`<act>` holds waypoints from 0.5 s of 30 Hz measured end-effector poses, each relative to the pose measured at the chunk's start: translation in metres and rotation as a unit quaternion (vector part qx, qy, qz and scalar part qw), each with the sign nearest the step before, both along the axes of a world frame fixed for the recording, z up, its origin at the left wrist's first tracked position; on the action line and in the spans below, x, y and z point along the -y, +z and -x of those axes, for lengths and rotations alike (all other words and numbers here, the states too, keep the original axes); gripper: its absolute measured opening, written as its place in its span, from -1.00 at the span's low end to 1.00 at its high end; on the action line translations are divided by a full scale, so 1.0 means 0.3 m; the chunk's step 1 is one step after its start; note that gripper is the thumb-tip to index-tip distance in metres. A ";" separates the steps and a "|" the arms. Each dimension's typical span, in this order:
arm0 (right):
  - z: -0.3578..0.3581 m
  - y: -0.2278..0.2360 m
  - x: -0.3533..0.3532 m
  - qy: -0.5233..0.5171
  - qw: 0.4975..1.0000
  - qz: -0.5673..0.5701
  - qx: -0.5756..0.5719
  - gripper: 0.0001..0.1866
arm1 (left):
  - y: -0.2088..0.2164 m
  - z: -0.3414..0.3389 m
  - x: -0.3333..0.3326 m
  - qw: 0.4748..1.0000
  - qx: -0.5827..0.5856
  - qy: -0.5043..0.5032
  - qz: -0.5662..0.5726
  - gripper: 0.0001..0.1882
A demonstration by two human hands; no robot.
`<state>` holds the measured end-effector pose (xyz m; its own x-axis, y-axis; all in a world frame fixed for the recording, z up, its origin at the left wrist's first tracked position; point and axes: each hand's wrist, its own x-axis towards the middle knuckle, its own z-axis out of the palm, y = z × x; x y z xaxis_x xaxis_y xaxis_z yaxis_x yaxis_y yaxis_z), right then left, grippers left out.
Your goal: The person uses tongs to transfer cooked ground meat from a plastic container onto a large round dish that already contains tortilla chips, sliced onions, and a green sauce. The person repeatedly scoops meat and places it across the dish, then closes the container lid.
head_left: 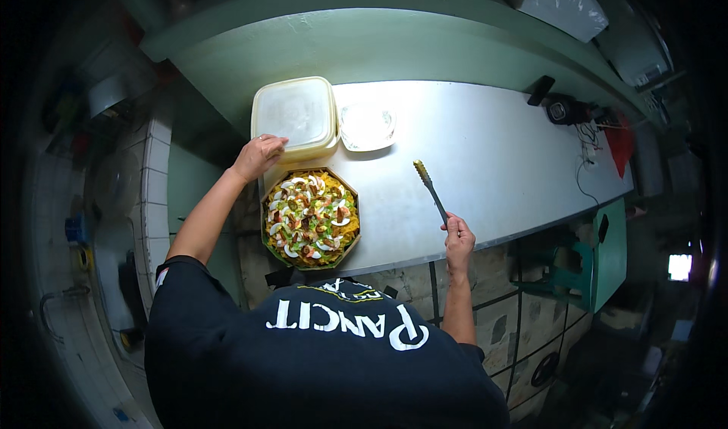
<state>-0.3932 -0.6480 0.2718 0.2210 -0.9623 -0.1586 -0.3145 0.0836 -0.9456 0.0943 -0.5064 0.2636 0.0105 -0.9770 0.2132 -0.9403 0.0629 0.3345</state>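
Observation:
An octagonal tray (359, 218) stands at the near left of the white table, filled with yellow noodles (350, 201) topped with egg slices, green bits and brown bits. Above its far left side is my left hand (262, 155), over the near edge of a square lidded plastic container (296, 114). The fingers of that hand are bent together, and whatever they may hold is hidden. Out to the right, my right hand (459, 239) grips dark tongs (431, 186) by the lower end. Their tip points away from me, has yellow food on it and is apart from the tray.
A white plate-like dish (368, 128) stands right of the container. At the table's far right are a dark device (567, 111), cables and a red item (619, 147). A green stool (570, 273) stands beyond the table's near right edge; a tiled counter (158, 186) is at left.

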 end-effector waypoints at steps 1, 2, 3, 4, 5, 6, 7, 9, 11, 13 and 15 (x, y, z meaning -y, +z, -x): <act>-0.008 -0.010 0.016 0.020 1.000 0.010 0.019 -0.67 | 0.002 0.003 0.005 1.000 0.011 0.003 0.006 -0.79; -0.018 -0.021 0.026 0.031 0.999 0.012 0.034 -0.67 | 0.000 0.010 0.013 1.000 0.014 -0.001 0.019 -0.78; -0.026 -0.030 0.032 0.042 0.998 0.011 0.049 -0.67 | -0.005 0.023 0.021 0.999 0.017 -0.005 0.030 -0.77; -0.034 -0.038 0.038 0.052 0.997 0.012 0.052 -0.67 | -0.006 0.032 0.025 0.999 0.022 -0.011 0.041 -0.77; -0.040 -0.044 0.041 0.059 0.997 0.013 0.055 -0.67 | -0.005 0.037 0.024 0.999 0.021 -0.003 0.041 -0.75; -0.043 -0.050 0.043 0.072 0.995 0.015 0.069 -0.67 | -0.007 0.042 0.025 0.999 0.020 0.001 0.040 -0.74; -0.045 -0.053 0.045 0.075 0.996 0.027 0.051 -0.67 | -0.009 0.048 0.031 0.999 0.019 0.004 0.037 -0.73; -0.046 -0.057 0.047 0.074 0.996 0.010 0.048 -0.67 | -0.016 0.051 0.043 0.999 0.012 0.022 0.021 -0.71; -0.044 -0.058 0.049 0.070 0.996 -0.007 0.056 -0.67 | -0.026 0.050 0.054 1.000 0.002 0.024 -0.016 -0.67; -0.040 -0.057 0.051 0.069 0.995 -0.023 0.073 -0.67 | -0.036 0.047 0.066 0.998 -0.010 0.012 -0.057 -0.61; -0.034 -0.056 0.053 0.062 0.994 -0.049 0.069 -0.67 | -0.038 0.047 0.047 0.996 0.014 0.034 -0.084 -0.62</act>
<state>-0.3830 -0.6640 0.2550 0.3631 -0.9079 -0.2094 -0.1953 0.1456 -0.9699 0.0803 -0.5206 0.2523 0.0738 -0.9961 0.0485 -0.9493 -0.0553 0.3094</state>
